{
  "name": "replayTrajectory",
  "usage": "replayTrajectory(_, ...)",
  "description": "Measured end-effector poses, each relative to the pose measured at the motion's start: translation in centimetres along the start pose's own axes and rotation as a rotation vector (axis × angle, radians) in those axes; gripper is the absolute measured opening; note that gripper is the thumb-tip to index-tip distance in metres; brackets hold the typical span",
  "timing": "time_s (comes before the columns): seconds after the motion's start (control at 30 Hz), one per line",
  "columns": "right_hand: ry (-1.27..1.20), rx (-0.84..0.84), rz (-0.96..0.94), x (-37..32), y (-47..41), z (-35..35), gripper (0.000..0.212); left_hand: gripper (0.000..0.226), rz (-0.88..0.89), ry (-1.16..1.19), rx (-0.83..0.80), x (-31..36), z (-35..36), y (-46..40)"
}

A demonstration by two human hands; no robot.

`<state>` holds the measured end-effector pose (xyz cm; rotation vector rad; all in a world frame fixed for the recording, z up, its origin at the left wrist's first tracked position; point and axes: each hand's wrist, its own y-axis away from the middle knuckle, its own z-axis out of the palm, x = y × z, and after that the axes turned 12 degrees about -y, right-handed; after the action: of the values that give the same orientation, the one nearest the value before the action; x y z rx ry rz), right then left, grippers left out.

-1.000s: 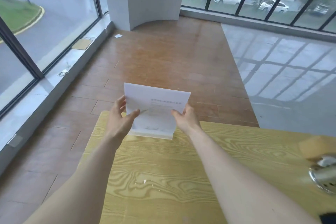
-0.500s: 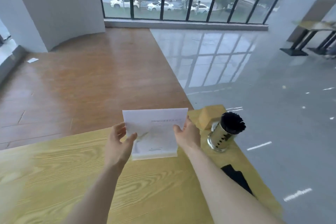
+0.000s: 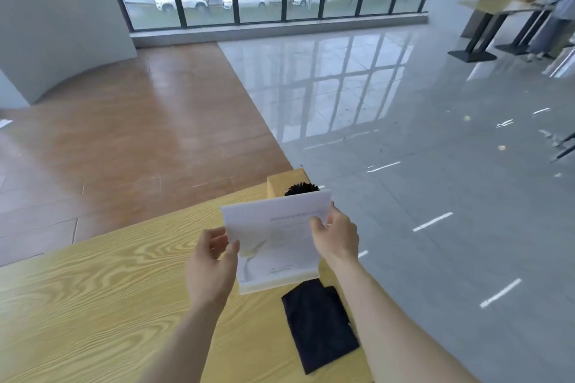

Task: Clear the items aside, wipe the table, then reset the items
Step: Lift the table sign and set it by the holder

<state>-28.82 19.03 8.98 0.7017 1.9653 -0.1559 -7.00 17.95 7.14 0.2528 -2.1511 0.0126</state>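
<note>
White printed card stand (image 3: pixel 275 242) — a stiff upright sheet with faint text and a pale green motif — is held clear of the yellow wood-grain counter (image 3: pixel 93 305), over its right end. Left hand (image 3: pixel 211 267) pinches the card's left edge between thumb and fingers; right hand (image 3: pixel 337 238) clasps the right edge, thumb on the front face. Both hands closed on the card.

Below it: a dark folded cloth (image 3: pixel 320 323) lying flat near the counter's right edge. Behind the card, a tan box (image 3: pixel 281 185) and the black top of a container (image 3: pixel 301 188), mostly hidden.

Judgement: step is setting the card aside or back — cannot tell which. To do it well, keep the two-edge grip level, lower the base onto bare counter rather than onto the cloth, stay clear of the container, release only once it stands.
</note>
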Motion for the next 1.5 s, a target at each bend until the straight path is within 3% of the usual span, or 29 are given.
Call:
replayTrajectory(0.13,-0.021,0.037,0.03,1.2,-1.4,-1.8,0.054,0.013,0.013,-0.029,-0.048,1.1,1.9,0.4)
replayTrajectory(0.47,-0.11,0.094,0.04,3.2,-3.9,-4.0,0.043,0.01,0.007,-0.011,-0.102,2.5,5.3,1.4)
replayTrajectory(0.97,-0.094,0.146,0.056,5.6,-3.7,-3.3,0.077,0.023,0.044,-0.069,-0.12,2.0,5.9,2.1)
replayTrajectory(1.17,-0.009,0.278,-0.014,8.7,-0.7,-2.4,0.052,0.031,0.028,-0.156,-0.108,-1.4,6.0,3.3)
replayTrajectory(1.33,0.171,0.135,-0.101,13.3,3.4,0.1,0.033,0.05,0.086,-0.401,-0.147,-5.1,6.2,4.9)
replayTrajectory(1.5,0.348,-0.102,-0.222,17.6,6.5,3.4,0.044,0.065,0.194,-0.632,-0.171,-9.0,6.5,6.4)
